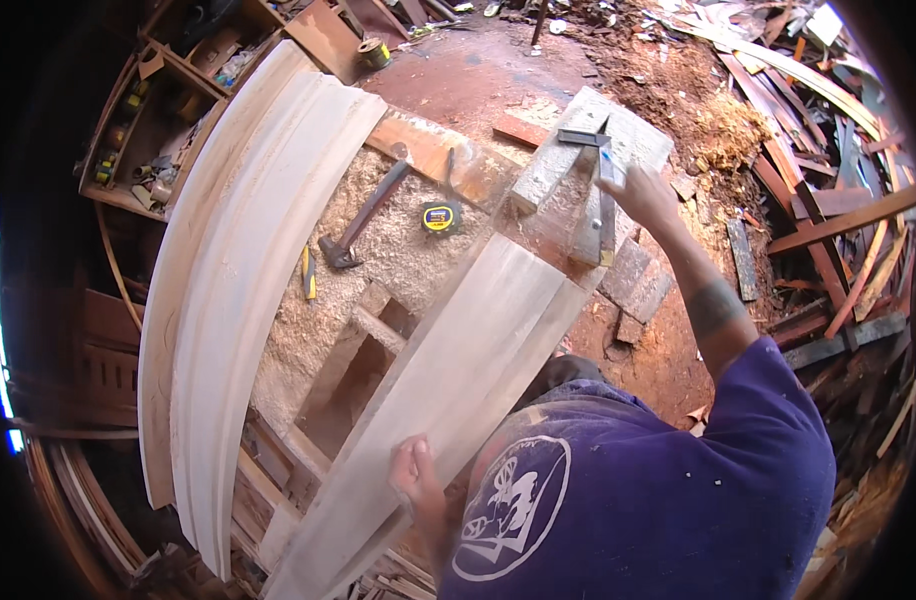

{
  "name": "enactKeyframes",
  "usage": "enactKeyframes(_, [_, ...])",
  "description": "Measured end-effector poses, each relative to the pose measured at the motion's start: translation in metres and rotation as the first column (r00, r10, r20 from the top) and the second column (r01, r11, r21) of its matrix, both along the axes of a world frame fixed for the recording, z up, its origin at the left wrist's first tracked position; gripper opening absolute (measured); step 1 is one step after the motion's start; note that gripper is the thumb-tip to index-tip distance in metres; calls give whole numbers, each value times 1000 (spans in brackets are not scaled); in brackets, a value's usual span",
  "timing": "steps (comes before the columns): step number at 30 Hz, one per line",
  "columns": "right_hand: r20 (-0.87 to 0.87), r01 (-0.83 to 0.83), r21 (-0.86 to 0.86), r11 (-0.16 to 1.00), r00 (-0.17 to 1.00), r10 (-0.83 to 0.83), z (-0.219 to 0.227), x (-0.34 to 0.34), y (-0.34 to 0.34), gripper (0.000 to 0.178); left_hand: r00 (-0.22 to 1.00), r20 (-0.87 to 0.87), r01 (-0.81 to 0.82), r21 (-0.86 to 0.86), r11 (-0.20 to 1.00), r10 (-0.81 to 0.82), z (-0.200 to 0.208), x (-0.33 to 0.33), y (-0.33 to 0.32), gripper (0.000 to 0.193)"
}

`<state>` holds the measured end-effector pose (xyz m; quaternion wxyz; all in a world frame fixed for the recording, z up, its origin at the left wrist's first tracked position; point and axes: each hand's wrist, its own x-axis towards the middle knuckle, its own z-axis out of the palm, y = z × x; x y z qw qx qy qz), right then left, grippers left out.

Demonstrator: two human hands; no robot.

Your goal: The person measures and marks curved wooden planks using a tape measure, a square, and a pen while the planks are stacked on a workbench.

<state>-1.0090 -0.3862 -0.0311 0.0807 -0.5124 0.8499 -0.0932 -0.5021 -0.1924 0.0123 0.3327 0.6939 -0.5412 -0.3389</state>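
Note:
A long pale wooden plank (458, 345) runs diagonally in front of me. My left hand (416, 478) rests at its near part, with loosely bent fingers on the wood and nothing seen in them. At the far end, my right hand (640, 195) has its fingers closed at a dark try square (584, 138), above a dusty wooden block (638, 135). A small blue spot shows by the fingertips, too small to name. Below that hand, a long grey metal piece (592, 225) lies across the wood. Part of the square is hidden by the fingers.
Curved pale boards (248, 260) stand at the left. A hammer (368, 215), a yellow tape measure (440, 218) and a yellow-handled tool (309, 272) lie on sawdust. Wooden boxes (128, 190) hold clutter at the far left; scrap wood (848, 220) is heaped at the right.

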Motion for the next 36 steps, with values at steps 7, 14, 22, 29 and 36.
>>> enactKeyframes(7, [841,229,146,962,483,-243,-50,11,72,43,896,19,441,-166,882,-444,31,-18,-68,16])
enactKeyframes(14, [946,429,-244,870,304,115,11,49,143,22,662,62,734,-254,630,-747,30,-23,-68,12])
enactKeyframes(22, [968,315,-35,948,248,-47,22,102,328,23,719,305,696,-312,647,-625,5,-49,-39,18])
enactKeyframes(29, [998,3,42,999,47,-42,-25,77,319,25,632,560,760,-317,567,-535,-27,-134,-49,30])
enactKeyframes(36, [1000,-145,-24,989,-8,23,-58,69,294,21,470,734,814,-146,562,-490,-64,-145,-76,40])
